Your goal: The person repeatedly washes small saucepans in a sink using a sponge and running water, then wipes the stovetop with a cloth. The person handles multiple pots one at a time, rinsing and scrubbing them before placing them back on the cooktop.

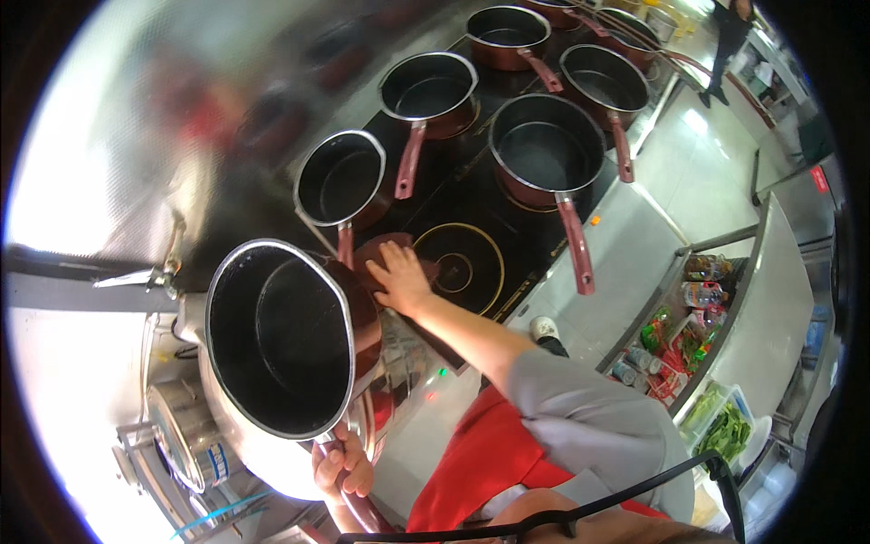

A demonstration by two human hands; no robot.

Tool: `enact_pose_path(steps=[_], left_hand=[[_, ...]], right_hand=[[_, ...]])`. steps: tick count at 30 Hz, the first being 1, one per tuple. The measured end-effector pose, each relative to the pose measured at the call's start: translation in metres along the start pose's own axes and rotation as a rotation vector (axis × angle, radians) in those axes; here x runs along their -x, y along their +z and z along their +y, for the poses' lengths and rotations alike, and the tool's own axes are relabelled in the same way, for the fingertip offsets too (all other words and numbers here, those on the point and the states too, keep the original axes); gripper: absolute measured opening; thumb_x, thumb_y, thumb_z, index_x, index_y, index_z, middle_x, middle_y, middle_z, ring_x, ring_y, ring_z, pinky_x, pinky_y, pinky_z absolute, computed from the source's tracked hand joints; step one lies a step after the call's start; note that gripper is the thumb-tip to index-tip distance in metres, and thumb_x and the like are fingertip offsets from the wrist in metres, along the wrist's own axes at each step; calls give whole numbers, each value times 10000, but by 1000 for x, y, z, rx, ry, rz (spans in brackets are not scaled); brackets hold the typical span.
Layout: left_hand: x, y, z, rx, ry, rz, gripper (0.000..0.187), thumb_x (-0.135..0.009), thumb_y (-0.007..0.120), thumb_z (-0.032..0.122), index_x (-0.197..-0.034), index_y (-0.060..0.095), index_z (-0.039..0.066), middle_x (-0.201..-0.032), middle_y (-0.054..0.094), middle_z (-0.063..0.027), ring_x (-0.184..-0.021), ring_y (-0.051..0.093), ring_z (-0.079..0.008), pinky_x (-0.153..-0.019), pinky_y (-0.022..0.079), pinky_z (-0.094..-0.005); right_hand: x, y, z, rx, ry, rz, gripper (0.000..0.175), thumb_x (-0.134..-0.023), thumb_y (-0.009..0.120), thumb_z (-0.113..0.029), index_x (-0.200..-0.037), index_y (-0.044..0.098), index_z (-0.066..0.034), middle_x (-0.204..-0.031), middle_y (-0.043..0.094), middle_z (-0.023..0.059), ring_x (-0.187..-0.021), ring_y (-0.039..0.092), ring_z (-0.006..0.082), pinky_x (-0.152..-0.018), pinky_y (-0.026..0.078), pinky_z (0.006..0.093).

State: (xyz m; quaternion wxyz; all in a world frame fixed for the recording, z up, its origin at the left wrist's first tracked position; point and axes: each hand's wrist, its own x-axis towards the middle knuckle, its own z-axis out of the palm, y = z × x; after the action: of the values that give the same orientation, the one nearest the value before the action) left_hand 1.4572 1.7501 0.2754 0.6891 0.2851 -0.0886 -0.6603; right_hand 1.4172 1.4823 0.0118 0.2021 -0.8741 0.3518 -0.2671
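Note:
My left hand (pixel 343 466) grips the handle of a large saucepan (pixel 279 347) with a black interior and steel rim. The pan is raised, its mouth tilted towards me. My right hand (pixel 401 279) lies palm down, fingers spread, on what looks like a reddish-brown cloth (pixel 384 248) on the black glass cooktop (pixel 442 187). A bare ringed cooking zone (pixel 469 268) is just right of that hand. Beyond it, a smaller saucepan (pixel 340 177) stands at the back side, and a wide saucepan (pixel 547 146) sits near the front edge, its handle overhanging.
More saucepans (pixel 428 85) stand farther along the cooktop. A wall tap (pixel 163 275) juts out at left, above a lidded steel pot (pixel 180 432). At right are a counter shelf with bottles (pixel 703 292) and tubs of leafy greens (pixel 724 432). A person (pixel 731 41) stands in the far aisle.

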Motion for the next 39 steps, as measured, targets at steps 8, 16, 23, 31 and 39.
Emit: enact_pose_path(steps=[8,16,23,31,39], left_hand=[[-34,6,-16,-240,-201,122,321,-932,630,155,-1165,470,1,-727,464,-65,-444,467,-119,-396,422,-286],[-110,-39,-102,-249,-434,133,264,-967,623,167,-1183,508,67,-812,485,-30,-549,454,-102,-509,389,-269],[-145,-99,-151,-244,-475,150,236,-995,626,188,-1173,512,84,-816,491,-10,-586,461,-103,-547,406,-270],[-168,-15,-138,-1822,-520,436,421,-971,652,383,-1062,679,-27,-963,728,-186,-881,705,-334,-821,546,-441],[-353,91,-281,-901,-488,101,444,-995,633,410,-1164,631,0,-962,701,-120,-840,676,-194,-699,548,-324]], right_hand=[[96,-136,129,81,-36,92,473,-720,770,-278,-1152,671,-112,-1295,576,185,-1140,576,400,-917,489,523],[160,-163,141,43,-191,220,635,-691,802,-265,-1290,629,-139,-1466,480,210,-1360,466,412,-1100,385,568],[163,-214,240,125,42,115,607,-697,761,-269,-1265,646,-89,-1387,545,192,-1281,521,411,-1075,411,550],[149,-234,256,161,3,189,485,-774,703,-230,-1225,643,-62,-1352,558,155,-1243,544,371,-1007,416,534],[141,-229,251,187,76,88,632,-748,704,-288,-1327,609,-55,-1382,527,195,-1283,498,374,-1030,386,499]])
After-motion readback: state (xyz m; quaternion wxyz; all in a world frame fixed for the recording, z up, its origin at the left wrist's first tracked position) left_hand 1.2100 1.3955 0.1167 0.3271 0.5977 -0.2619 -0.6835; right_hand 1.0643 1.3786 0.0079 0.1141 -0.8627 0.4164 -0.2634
